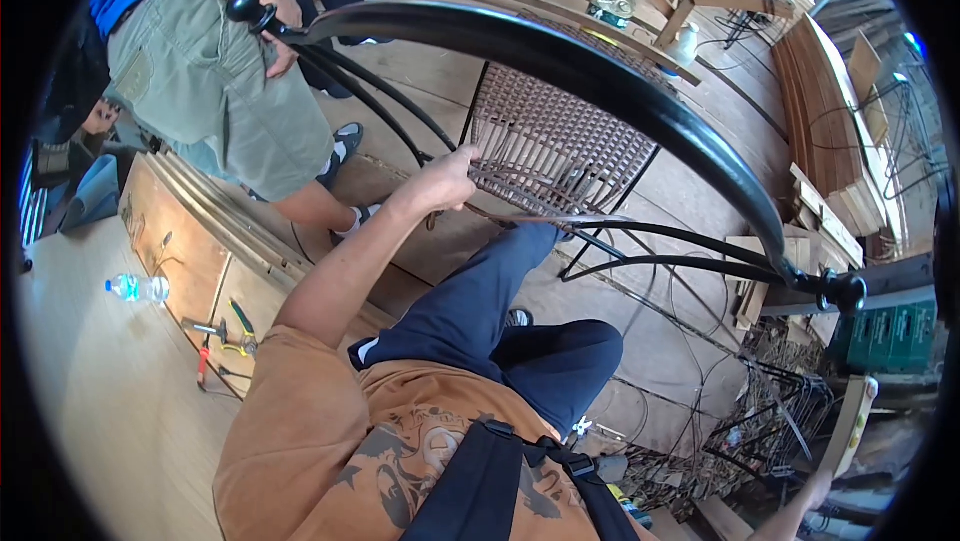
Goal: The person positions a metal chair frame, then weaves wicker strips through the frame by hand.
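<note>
A black metal chair frame (560,46) with a thick curved rail and ball-shaped ends stands before me. Behind the rail is a brown woven panel (570,126), with bare rods showing at its near part. My left hand (440,183) is closed at the panel's near left edge, gripping a brown weaving strand (560,218). Loops of strand lie around that edge. Far to the lower right, my right hand (815,491) is stretched out beside the lower end of a pale wooden piece (853,426). Its fingers are too small and blurred to read.
Another person in green shorts (215,91) stands at left, a hand (280,36) by the rail's left end. A wooden surface holds a water bottle (138,288), pliers (241,326) and a hammer (205,327). Stacked boards (820,121), a green crate (885,336) and scrap lie right.
</note>
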Tool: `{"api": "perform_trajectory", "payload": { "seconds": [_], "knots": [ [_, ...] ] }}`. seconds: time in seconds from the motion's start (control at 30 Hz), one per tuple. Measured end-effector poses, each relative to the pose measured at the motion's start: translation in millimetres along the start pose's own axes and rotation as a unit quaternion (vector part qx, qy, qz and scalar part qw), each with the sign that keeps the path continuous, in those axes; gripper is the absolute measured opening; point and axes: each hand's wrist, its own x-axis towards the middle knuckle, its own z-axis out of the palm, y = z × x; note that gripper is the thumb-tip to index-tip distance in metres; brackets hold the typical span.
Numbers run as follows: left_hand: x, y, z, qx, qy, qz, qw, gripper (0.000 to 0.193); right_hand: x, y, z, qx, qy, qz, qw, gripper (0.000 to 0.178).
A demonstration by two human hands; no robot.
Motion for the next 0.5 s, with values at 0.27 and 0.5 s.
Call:
{"api": "perform_trajectory", "payload": {
  "seconds": [0.27,0.5],
  "knots": [
    [64,-13,16,0.118,-0.011,0.194,0.974,0.037,-169,-556,15,0.561,-0.112,-0.543,0.615,0.03],
    [46,33,14,0.214,-0.03,0.082,0.973,0.043,-283,-638,-53,0.33,-0.306,-0.634,0.628,0.029]
  ]
}}
